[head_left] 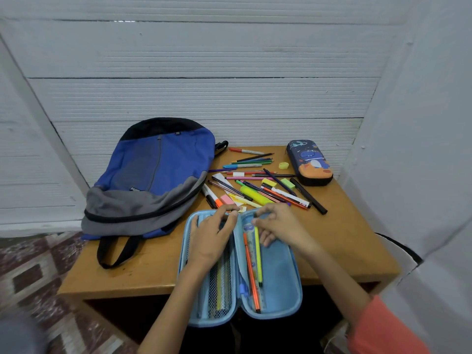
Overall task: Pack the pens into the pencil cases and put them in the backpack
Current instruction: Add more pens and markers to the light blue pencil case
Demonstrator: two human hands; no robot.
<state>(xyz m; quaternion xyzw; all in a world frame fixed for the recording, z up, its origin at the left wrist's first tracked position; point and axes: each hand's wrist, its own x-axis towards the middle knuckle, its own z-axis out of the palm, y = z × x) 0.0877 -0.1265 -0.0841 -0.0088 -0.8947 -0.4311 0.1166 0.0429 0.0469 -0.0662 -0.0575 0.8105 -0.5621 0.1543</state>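
— Blue, that open pencil case (279, 273): where does it lie?
— At six o'clock on the wooden table (344, 246), spread flat in two halves, with its near end past the table's front edge.
— And the hands?
— Both are on it. The left hand (213, 238) lies on the left half, over the mesh pocket (221, 290). Its fingers are bent, with the tips by the rim at the case's twelve o'clock. Whether it grasps anything I cannot tell.
— The right one?
— The right hand (279, 226) sits at the far end of the right half with its fingers curled. Thumb and forefinger pinch the far tip of a yellow-green pen (258, 254), which lies lengthwise in that half.
— Anything else in there?
— An orange pen (251, 274) lies just beside it on the nine o'clock side, also lengthwise. Thin sticks show behind the mesh, but I cannot tell what they are.
— The other pens?
— The loose pens (258, 185) lie scattered at twelve to one o'clock from the case. A pink eraser (226, 199) sits at the heap's near left and a black marker (309, 195) along its right.
— The second case?
— The dark pencil case (310, 162) is closed, at two o'clock, near the table's far right corner.
— The backpack?
— The backpack (158, 169), blue and grey, lies flat at ten o'clock with its black straps toward the near edge.
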